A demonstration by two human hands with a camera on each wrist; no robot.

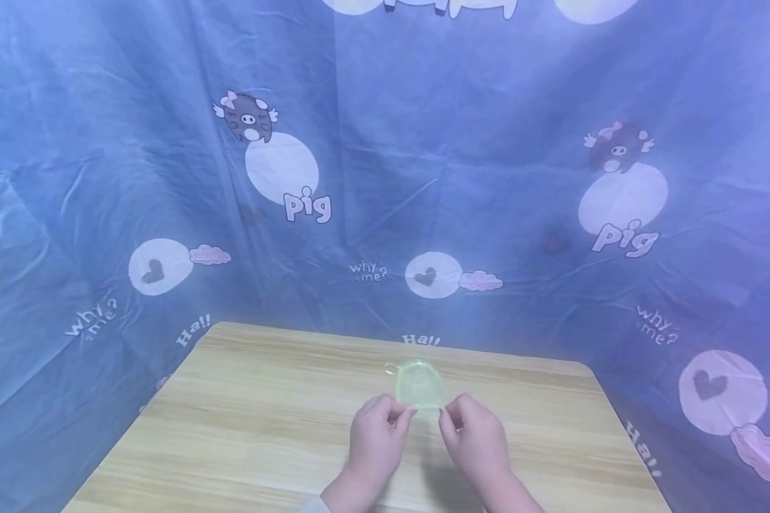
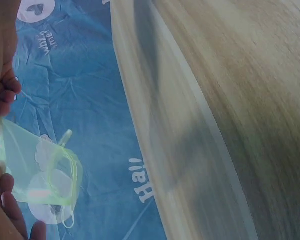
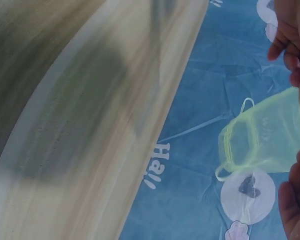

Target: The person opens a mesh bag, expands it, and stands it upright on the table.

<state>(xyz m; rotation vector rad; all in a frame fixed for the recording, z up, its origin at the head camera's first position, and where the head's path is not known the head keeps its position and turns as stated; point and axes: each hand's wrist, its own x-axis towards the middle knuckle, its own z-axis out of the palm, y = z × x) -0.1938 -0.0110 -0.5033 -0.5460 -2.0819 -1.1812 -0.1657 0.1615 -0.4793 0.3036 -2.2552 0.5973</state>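
Observation:
A small, sheer light-green drawstring pouch (image 1: 420, 386) hangs between both hands, held up over the wooden table. My left hand (image 1: 377, 438) pinches one near corner of it between thumb and fingers. The opposite near corner is pinched by my right hand (image 1: 478, 438), so the edge between them is stretched out. At the pouch's far end is its gathered mouth, with a drawstring loop (image 1: 391, 369) sticking out to the left. Through the thin fabric of the pouch (image 2: 37, 165) the backdrop's print shows in the left wrist view. The right wrist view shows the pouch (image 3: 265, 135) with cord loops at both sides.
The light wood-grain table (image 1: 263, 413) has rounded far corners. Behind and around it hangs a blue cloth (image 1: 385, 178) printed with pigs, hearts and words. Shadows of the hands and pouch fall on the tabletop.

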